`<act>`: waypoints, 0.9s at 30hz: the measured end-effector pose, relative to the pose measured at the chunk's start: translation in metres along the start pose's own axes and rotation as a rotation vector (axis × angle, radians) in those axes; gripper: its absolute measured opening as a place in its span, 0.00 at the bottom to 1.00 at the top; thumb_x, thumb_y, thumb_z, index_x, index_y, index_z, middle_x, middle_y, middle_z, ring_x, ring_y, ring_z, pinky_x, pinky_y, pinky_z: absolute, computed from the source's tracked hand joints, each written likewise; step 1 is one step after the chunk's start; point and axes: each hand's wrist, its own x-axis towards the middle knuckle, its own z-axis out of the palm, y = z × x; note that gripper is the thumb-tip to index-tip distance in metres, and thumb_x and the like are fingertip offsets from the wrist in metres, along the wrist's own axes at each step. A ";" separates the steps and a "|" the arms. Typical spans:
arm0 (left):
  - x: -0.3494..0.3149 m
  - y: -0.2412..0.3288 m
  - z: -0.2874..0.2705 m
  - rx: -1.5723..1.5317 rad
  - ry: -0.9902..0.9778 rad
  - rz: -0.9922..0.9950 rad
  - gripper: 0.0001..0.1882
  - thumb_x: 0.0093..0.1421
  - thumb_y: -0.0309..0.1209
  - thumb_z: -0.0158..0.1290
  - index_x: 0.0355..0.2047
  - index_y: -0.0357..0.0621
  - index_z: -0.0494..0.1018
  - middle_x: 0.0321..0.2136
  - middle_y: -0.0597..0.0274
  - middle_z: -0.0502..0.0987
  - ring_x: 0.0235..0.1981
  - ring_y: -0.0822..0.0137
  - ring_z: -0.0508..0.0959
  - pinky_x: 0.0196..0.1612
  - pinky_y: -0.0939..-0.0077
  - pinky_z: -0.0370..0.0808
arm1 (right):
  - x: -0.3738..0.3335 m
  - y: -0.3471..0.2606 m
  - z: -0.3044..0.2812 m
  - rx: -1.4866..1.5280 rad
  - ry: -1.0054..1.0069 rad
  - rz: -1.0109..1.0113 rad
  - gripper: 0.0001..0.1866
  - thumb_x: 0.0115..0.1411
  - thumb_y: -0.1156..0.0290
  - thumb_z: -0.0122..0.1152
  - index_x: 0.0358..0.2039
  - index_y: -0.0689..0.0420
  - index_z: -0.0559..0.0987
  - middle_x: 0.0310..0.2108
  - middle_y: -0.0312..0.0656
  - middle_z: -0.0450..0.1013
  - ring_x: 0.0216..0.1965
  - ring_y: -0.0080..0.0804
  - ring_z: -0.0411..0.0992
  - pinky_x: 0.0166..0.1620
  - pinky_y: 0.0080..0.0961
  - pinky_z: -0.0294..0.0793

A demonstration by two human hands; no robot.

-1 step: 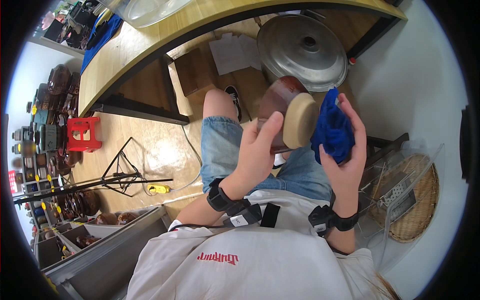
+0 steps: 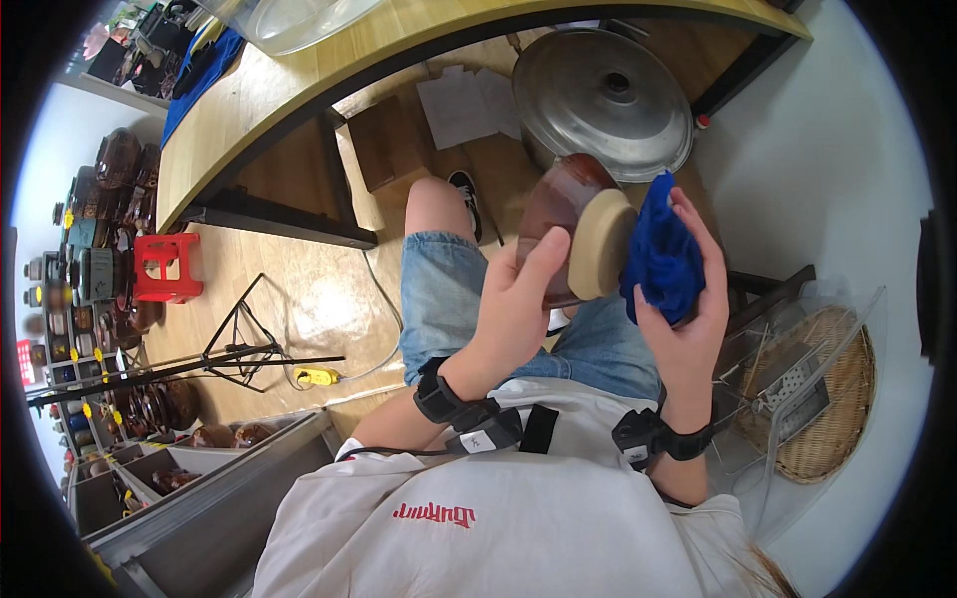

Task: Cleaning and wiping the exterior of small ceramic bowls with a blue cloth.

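In my left hand (image 2: 518, 309) is a brown glazed ceramic jar (image 2: 558, 204), tipped on its side, with its bare tan base (image 2: 603, 244) turned to the right. The thumb lies along the jar near the base; the other fingers are hidden behind it. My right hand (image 2: 693, 324) grips a crumpled blue cloth (image 2: 663, 249) between thumb and fingers, close beside the base. Whether cloth and base touch, I cannot tell. Both hands are above my lap.
A wooden table (image 2: 329, 75) with a dark frame stands ahead, a large metal lid (image 2: 618, 95) beneath it. To the left are a red stool (image 2: 167, 267), a black stand (image 2: 239, 339) and shelved jars. A wicker basket (image 2: 827, 419) sits in a clear bin at right.
The jar and my left hand have shifted very slightly to the right. The cloth in my right hand has moved a little; both grips stay the same.
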 end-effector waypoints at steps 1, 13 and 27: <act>0.001 -0.004 -0.010 0.016 -0.064 0.006 0.14 0.60 0.36 0.45 0.37 0.37 0.70 0.30 0.64 0.75 0.30 0.77 0.75 0.30 0.82 0.71 | 0.000 0.002 -0.002 -0.083 -0.035 -0.047 0.32 0.38 0.80 0.56 0.48 0.62 0.65 0.51 0.49 0.60 0.52 0.38 0.61 0.54 0.29 0.59; -0.006 -0.017 -0.002 0.212 0.088 0.141 0.14 0.61 0.37 0.45 0.36 0.37 0.69 0.26 0.69 0.73 0.24 0.83 0.69 0.25 0.88 0.65 | -0.011 -0.005 0.018 -0.224 -0.069 -0.079 0.30 0.34 0.84 0.53 0.45 0.63 0.69 0.48 0.48 0.65 0.51 0.43 0.64 0.52 0.28 0.62; -0.002 -0.007 -0.008 0.147 0.144 0.046 0.14 0.59 0.37 0.46 0.34 0.37 0.70 0.27 0.65 0.74 0.26 0.78 0.73 0.27 0.84 0.71 | -0.010 0.000 0.000 -0.188 -0.332 -0.158 0.26 0.32 0.82 0.59 0.39 0.61 0.73 0.43 0.46 0.69 0.46 0.45 0.66 0.49 0.31 0.64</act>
